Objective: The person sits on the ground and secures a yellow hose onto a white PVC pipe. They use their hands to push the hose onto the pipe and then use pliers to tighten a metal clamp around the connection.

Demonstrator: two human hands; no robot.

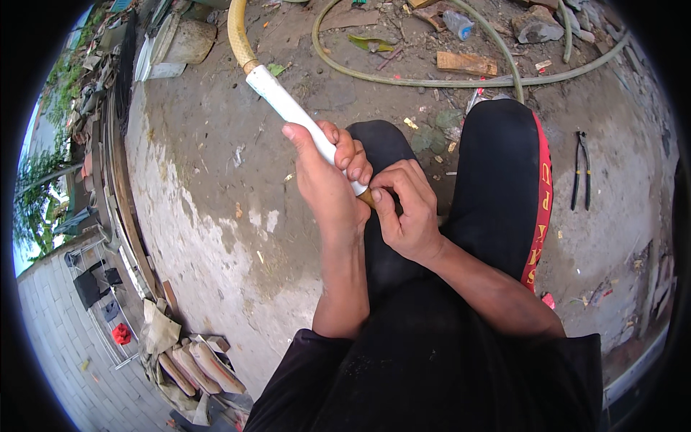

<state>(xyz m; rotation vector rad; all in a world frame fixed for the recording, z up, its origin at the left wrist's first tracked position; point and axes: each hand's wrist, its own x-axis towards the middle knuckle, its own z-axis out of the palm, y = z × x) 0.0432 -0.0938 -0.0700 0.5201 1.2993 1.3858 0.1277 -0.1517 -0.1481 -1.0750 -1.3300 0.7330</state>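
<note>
A rigid white plastic tube [291, 108] is held at a slant in front of the person's knees, its long axis running from upper left, away from the body, to lower right, toward the lap. A tan, flexible, thick-walled hose [240, 32] meets its far end and bends upward past the top edge of the view. At the near end a short, brownish, rounded end piece [369, 198] shows beyond the white rim.

The left hand [330, 169] is closed around the tube's lower half, thumb along the left side and fingers curled over from the right. The right hand [409, 209] has its thumb and index finger narrowed in a pinch on the brownish end piece, the other fingers folded; the 2 hands are just beside each other. Both work over the left leg of the black trousers [497, 165], which have a red side stripe.

Left of the tube, a broad stretch of grey-brown ground [216, 165] runs to a row of long weathered boards [119, 180] along its edge. Ahead, a pale green looped hose [425, 83] curves across the ground near a rectangular wooden block [466, 63]. On the right, well apart from both hands, lie black-handled metal pincers [588, 176].
</note>
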